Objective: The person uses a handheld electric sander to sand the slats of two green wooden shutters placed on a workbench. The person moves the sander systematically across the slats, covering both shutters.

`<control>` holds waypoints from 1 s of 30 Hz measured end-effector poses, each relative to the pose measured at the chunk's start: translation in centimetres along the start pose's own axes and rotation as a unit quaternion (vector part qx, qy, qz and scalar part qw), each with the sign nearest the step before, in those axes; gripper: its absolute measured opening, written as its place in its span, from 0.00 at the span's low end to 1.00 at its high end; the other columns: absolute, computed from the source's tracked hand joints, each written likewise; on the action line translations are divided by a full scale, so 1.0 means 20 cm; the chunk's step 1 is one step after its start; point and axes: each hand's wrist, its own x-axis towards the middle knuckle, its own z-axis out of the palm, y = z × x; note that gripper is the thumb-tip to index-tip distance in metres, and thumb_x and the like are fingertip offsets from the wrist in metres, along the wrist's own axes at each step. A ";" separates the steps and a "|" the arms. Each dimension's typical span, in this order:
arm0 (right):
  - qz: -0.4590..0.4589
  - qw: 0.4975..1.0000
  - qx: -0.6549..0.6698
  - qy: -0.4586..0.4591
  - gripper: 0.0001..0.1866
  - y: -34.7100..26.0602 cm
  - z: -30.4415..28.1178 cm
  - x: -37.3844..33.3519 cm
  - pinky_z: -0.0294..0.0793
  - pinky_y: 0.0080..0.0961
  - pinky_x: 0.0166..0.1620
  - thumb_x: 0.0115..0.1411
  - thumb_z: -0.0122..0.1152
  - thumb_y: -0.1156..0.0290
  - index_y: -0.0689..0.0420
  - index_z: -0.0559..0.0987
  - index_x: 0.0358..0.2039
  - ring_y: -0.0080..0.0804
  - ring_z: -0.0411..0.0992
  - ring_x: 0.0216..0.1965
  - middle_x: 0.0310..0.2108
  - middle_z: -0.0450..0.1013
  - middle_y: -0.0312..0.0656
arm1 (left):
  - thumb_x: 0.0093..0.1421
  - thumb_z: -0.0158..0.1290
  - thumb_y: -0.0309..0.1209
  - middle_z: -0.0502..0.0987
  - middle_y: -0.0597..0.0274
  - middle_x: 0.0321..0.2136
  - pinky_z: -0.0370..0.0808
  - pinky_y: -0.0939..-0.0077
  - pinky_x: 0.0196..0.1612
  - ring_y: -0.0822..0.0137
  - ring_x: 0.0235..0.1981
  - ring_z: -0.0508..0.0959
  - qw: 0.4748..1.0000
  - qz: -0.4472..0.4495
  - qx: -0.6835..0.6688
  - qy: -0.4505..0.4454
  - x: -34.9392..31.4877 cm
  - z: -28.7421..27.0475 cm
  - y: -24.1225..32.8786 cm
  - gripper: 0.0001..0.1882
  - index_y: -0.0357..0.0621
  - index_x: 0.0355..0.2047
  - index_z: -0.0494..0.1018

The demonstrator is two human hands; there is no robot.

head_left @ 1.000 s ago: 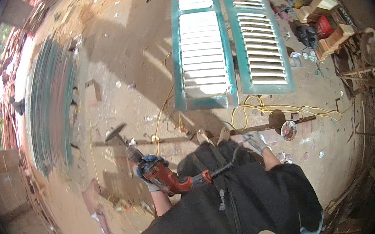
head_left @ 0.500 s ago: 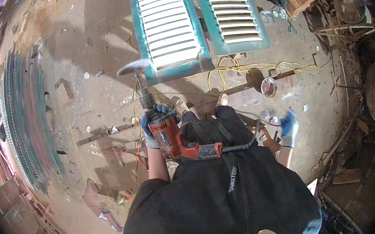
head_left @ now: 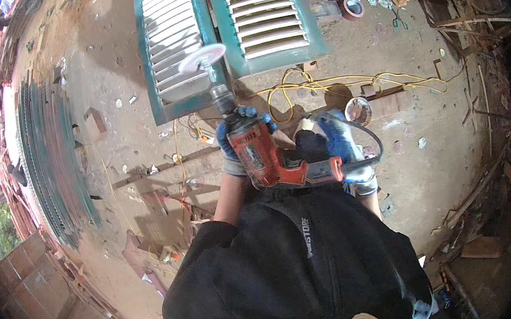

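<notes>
Our corded drill [head_left: 255, 156], red/black, is up in the air in front of our black jacket [head_left: 265, 246], w/ its chuck [head_left: 222, 98] and pale disc attachment [head_left: 203, 58] pointing away from us. In this view the disc overlaps the L louvred shutter [head_left: 180, 110] nr its lower right corner; the R louvred shutter [head_left: 282, 62] is alongside.

L hand [head_left: 225, 141], blue glove, is wrapped round the front housing just behind the chuck, fingers curled over the top. R hand [head_left: 340, 137], also gloved, is beside the rear handle [head_left: 307, 174] and the looped cord [head_left: 379, 148]; it's blurred, so we can't tell if it's gripping or spread.

Handling: we'd reckon heavy for its size, most wt. in the motor body, so held only at the front it'd prob. tip twd the handle end. Casing looks hard + stiff, maybe slick under a dusty glove. Disc looks thin, prob. the most fragile bit; no grabbing there.

Best hold, IMO: one hand round the front housing, other on the rear handle, fingers clear of chuck + disc. Cord should be bendy but could tug, so we'd route it clear of the yellow cable [head_left: 408, 85] on the floor [head_left: 425, 184] off the R shutter's bottom edge.
</notes>
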 end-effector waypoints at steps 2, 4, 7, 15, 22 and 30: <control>-0.053 0.989 0.110 0.080 0.39 -0.09 -0.17 -0.11 0.57 0.38 0.59 0.49 0.62 0.66 0.59 0.56 0.60 0.35 0.60 0.56 0.55 0.61 0.44 | 0.55 0.46 0.56 0.73 0.56 0.45 0.70 0.47 0.49 0.47 0.46 0.73 0.999 -0.021 -0.023 0.007 0.09 0.06 -0.17 0.29 0.45 0.46 0.68; -0.100 0.966 0.195 0.139 0.42 -0.14 -0.27 -0.18 0.55 0.39 0.61 0.49 0.62 0.66 0.59 0.54 0.61 0.36 0.59 0.58 0.57 0.60 0.44 | 0.56 0.46 0.55 0.73 0.56 0.44 0.70 0.49 0.50 0.49 0.45 0.74 0.997 -0.029 -0.048 0.048 0.18 0.10 -0.30 0.28 0.45 0.46 0.67; -0.145 0.929 0.258 0.221 0.45 -0.17 -0.35 -0.19 0.52 0.41 0.63 0.49 0.62 0.65 0.58 0.50 0.64 0.37 0.56 0.60 0.60 0.57 0.44 | 0.56 0.46 0.54 0.73 0.55 0.45 0.69 0.51 0.52 0.50 0.46 0.73 0.994 -0.016 0.021 0.101 0.33 0.11 -0.45 0.28 0.43 0.47 0.68; -0.112 0.838 0.272 0.460 0.22 -0.07 -0.67 -0.08 0.73 0.38 0.43 0.59 0.51 0.47 0.53 0.73 0.42 0.34 0.72 0.28 0.29 0.73 0.37 | 0.58 0.48 0.40 0.72 0.46 0.47 0.67 0.57 0.56 0.52 0.49 0.72 0.967 -0.195 0.166 0.004 0.60 0.09 -0.65 0.25 0.35 0.50 0.66; -0.148 0.786 0.236 0.552 0.15 0.21 -0.82 0.12 0.73 0.36 0.39 0.59 0.51 0.52 0.51 0.74 0.33 0.31 0.70 0.26 0.23 0.72 0.35 | 0.58 0.52 0.39 0.78 0.58 0.39 0.75 0.65 0.45 0.63 0.38 0.78 0.920 -0.357 0.149 0.068 0.98 -0.21 -0.66 0.17 0.42 0.43 0.73; -0.122 0.762 0.263 0.579 0.10 0.63 -0.70 0.45 0.71 0.35 0.34 0.59 0.53 0.63 0.50 0.69 0.23 0.32 0.67 0.23 0.18 0.66 0.33 | 0.53 0.57 0.41 0.76 0.69 0.23 0.72 0.77 0.27 0.74 0.24 0.76 0.839 -0.313 0.357 0.266 1.06 -0.66 -0.40 0.10 0.51 0.30 0.75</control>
